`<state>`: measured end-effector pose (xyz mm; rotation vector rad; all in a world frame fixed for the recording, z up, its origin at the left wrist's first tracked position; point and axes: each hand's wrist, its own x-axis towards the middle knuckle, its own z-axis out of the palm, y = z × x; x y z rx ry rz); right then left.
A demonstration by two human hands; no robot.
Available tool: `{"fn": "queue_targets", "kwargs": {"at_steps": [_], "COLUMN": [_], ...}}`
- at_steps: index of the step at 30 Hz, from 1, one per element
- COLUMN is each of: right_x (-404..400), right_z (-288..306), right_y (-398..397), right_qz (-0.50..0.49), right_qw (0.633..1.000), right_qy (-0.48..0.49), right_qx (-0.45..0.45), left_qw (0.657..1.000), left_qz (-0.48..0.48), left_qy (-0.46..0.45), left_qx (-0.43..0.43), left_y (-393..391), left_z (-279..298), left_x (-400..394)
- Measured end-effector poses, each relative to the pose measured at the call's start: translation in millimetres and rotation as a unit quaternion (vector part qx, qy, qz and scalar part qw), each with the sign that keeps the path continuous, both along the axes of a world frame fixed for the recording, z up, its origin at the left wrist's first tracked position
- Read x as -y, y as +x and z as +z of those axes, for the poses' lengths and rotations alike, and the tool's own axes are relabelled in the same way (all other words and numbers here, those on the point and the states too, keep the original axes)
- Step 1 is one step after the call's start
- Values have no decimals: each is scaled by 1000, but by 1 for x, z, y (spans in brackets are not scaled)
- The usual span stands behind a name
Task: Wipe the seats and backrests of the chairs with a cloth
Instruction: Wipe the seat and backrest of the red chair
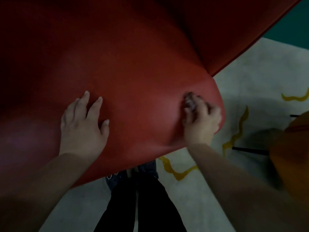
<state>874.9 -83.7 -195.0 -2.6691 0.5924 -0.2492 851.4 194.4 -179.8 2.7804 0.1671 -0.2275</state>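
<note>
A large red upholstered chair (127, 61) fills most of the head view, its seat close below me and its backrest rising at the upper right. My left hand (82, 124) rests flat on the seat with spread, straight fingers. My right hand (202, 119) is blurred near the seat's right front edge, its fingers curled round a small pale bunched cloth (190, 101) pressed against the red surface. Most of the cloth is hidden under the fingers.
A pale carpet (250, 81) with yellow wavy lines lies to the right and below. An orange chair (294, 148) with thin black legs stands at the right edge. My dark trousers (142, 203) and shoes show beneath the seat's front edge.
</note>
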Motion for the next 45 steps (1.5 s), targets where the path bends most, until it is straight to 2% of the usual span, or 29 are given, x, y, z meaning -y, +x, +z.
{"fn": "queue_targets", "kwargs": {"at_steps": [2, 3, 5, 7, 9, 11, 13, 17, 19, 22, 26, 28, 33, 35, 38, 40, 42, 45], "right_x": [23, 25, 7, -28, -60, -70, -68, -88, -112, -145, -158, -150, -132, -123, -107, -102, -104, -113], "right_z": [0, 0, 3, 7, 10, 12, 12, 11, 13, 15, 10, 10, 26, 38, 61, 83, 109, 151], "right_y": [16, 19, 15, 3, -12, -7, 17, 77, 79, 41, -24, -28, -7, -2, 4, 11, 17, 24], "right_qz": [-126, -146, -100, 15, 146, 223, 206, 68, 114, 313, 538, 587, 640, 612, 477, 380, 348, 346], "right_qw": [992, 989, 994, 999, 987, 973, 977, 996, 992, 948, 840, 806, 760, 776, 847, 892, 907, 906], "right_qy": [21, 32, 34, 46, 59, 60, 51, 51, 46, 58, 55, 47, -31, -58, -40, 9, 69, 164], "right_qx": [-2, -2, -6, -3, -12, -20, -18, -24, -20, -18, -47, -62, -113, -141, -231, -243, -225, -180], "left_qw": [1000, 1000, 1000, 1000, 1000, 1000, 1000, 999, 997, 991, 985, 982, 977, 974, 973, 974, 975, 978], "left_qz": [-15, -20, -24, -16, -1, 9, 1, 32, 80, 128, 169, 183, 201, 199, 193, 187, 179, 160], "left_qy": [8, 11, 12, 12, 9, 5, 9, 15, 14, 21, 30, 37, 51, 57, 52, 47, 50, 53], "left_qx": [-1, 0, 5, 9, 13, 24, 26, 1, -9, -12, -11, -11, -52, -88, -119, -116, -120, -120], "left_y": [1, 1, 0, -2, -6, -12, -18, -32, -38, -48, -63, -71, -85, -88, -86, -82, -79, -79], "left_z": [-1, -1, -2, -3, -3, -2, -1, 2, 6, 9, 14, 17, 38, 55, 87, 111, 136, 174], "left_x": [-6, -8, -12, -15, -18, -24, -31, -48, -55, -66, -85, -93, -105, -106, -105, -103, -100, -97]}}
